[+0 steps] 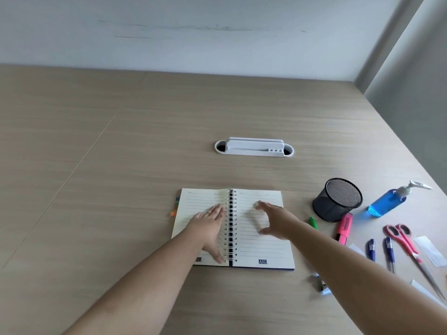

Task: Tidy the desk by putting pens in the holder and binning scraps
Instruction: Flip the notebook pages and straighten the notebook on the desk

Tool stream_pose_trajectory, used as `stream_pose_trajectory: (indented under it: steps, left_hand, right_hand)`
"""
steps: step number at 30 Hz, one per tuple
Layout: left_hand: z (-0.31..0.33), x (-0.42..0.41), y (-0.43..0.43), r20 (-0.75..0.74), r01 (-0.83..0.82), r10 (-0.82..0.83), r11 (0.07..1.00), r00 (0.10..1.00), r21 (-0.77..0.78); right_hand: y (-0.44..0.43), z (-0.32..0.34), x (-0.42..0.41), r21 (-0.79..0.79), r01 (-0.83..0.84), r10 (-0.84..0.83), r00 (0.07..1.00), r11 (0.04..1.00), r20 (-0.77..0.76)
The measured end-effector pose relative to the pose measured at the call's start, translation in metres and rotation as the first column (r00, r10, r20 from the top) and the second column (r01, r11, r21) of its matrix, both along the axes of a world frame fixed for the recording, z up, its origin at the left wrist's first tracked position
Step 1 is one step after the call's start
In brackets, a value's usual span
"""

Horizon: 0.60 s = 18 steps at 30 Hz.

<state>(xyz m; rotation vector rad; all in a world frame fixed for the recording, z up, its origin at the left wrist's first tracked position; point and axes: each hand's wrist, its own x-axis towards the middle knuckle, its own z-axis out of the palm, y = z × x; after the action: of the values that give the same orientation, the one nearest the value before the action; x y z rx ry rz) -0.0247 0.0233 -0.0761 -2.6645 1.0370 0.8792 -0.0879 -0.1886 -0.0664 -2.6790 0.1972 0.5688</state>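
Pens (371, 249) lie loose at 4 o'clock of the notebook (262, 228), holder (337, 200) at 3. Left hand (209, 228) flat on the page, right hand (273, 222) spread, empty. Risk: right forearm sweeping green marker (313, 222) off the counter (121, 165).

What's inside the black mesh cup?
The black mesh pen holder looks empty: only its mesh wall shows through the open top, and no pens stick out. Its very bottom is hidden by the near rim, so something small could lie there unseen.
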Motion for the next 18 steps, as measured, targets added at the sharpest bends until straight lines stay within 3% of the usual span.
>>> stream_pose_trajectory:
  steps: [6, 9, 12, 15, 18]
  left_hand:
    - [0.001, -0.004, 0.008, 0.003, -0.004, 0.004, 0.999, 1.0, -0.055]
    - [0.006, -0.009, 0.021, 0.041, -0.028, 0.038, 0.973, 0.998, -0.23]
    - [0.001, -0.023, 0.038, 0.118, -0.024, 0.074, 0.926, 0.99, -0.378]
    - [-0.011, -0.043, 0.053, 0.163, 0.051, 0.001, 0.949, 0.987, -0.311]
    - [-0.027, -0.058, 0.066, 0.198, 0.035, 0.023, 0.958, 0.98, -0.285]
  right_hand:
    - [0.005, 0.003, -0.006, -0.038, 0.004, -0.002, 0.999, 0.999, 0.043]
    - [0.014, 0.01, -0.023, -0.077, 0.007, 0.006, 0.988, 0.997, 0.155]
    - [0.023, 0.004, -0.055, 0.008, -0.004, 0.002, 0.973, 1.0, 0.23]
    - [0.027, -0.015, -0.086, 0.016, -0.042, 0.037, 0.974, 0.999, 0.223]
    - [0.028, -0.029, -0.105, -0.113, -0.072, 0.095, 0.971, 0.991, 0.218]
